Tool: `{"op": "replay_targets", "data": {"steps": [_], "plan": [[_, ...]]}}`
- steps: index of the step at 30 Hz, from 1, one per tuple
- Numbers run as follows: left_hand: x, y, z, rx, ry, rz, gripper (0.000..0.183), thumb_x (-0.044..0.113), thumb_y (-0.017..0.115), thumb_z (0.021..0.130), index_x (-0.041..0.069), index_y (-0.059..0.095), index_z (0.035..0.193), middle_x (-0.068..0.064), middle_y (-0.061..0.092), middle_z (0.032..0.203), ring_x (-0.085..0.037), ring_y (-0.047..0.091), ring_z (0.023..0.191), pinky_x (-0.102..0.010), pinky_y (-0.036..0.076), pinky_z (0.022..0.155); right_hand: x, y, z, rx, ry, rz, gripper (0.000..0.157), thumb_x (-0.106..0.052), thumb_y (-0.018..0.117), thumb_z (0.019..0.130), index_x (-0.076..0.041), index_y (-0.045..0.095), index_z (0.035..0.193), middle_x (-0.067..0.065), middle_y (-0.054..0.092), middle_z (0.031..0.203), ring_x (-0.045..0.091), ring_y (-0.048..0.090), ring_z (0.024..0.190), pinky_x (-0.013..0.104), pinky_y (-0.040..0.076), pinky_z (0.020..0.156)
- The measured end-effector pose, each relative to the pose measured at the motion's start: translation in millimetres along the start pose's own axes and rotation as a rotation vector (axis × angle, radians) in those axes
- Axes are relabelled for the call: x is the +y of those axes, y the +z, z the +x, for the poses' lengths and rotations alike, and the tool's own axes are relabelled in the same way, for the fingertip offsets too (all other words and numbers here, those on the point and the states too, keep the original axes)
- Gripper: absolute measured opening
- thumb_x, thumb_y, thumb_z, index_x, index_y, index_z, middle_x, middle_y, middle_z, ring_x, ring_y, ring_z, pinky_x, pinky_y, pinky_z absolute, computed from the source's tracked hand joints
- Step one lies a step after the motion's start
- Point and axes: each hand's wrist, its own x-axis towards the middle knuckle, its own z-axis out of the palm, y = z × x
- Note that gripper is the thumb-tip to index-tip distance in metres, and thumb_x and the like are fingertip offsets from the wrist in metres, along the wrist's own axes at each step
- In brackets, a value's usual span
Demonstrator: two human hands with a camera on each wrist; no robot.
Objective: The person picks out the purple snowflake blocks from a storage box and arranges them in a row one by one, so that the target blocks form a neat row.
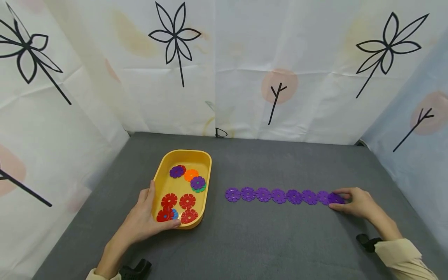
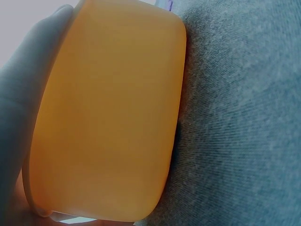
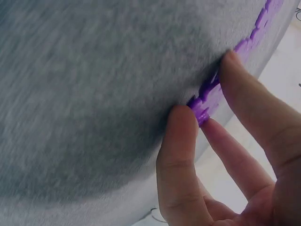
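My left hand (image 1: 141,219) grips a yellow plastic tray (image 1: 189,156) at its near left corner, thumb on the near rim and fingers along the left side. In the left wrist view the tray's wall (image 2: 106,113) fills most of the picture. Flower-shaped plastic discs lie in the tray: several red discs (image 1: 169,200), purple ones and an orange disc (image 1: 191,175), with green and blue partly covered. To the right, a row of purple flower discs (image 1: 263,194) runs across the cloth. At its right end my right hand (image 1: 362,204) pinches a purple flower disc (image 3: 202,113) that overlaps its neighbour.
A grey cloth (image 1: 273,241) covers the table. White fabric walls with printed plants (image 1: 241,46) stand behind it and at both sides. Black straps (image 1: 367,243) are on both wrists, by the cream sleeves (image 1: 399,252).
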Motion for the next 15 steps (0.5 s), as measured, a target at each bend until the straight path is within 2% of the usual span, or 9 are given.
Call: {"op": "replay_targets", "data": {"steps": [7,15], "plan": [[-0.3,0.6,1.1,0.002,0.003,-0.013,0.143,0.070,0.081,0.070,0.003,-0.004,0.164,-0.022,0.029,0.151,-0.033,0.055,0.115,-0.048,0.056,0.088,-6.2,2.1,1.5,-0.003,0.010,0.016,0.060,-0.029,0.085,0.082,0.011,0.065,0.122,0.036,0.064,0.105,0.038,0.061,0.087,0.049,0.051,0.069],[-0.2,0.2,1.0,0.004,0.007,-0.007,0.143,0.071,0.080,0.070,0.002,-0.003,0.164,-0.021,0.030,0.151,-0.032,0.056,0.115,-0.044,0.055,0.086,-24.9,-3.0,-0.6,0.035,-0.004,-0.021,0.059,-0.027,0.084,0.082,0.011,0.065,0.123,0.038,0.064,0.108,0.048,0.062,0.092,0.054,0.052,0.069]]}}
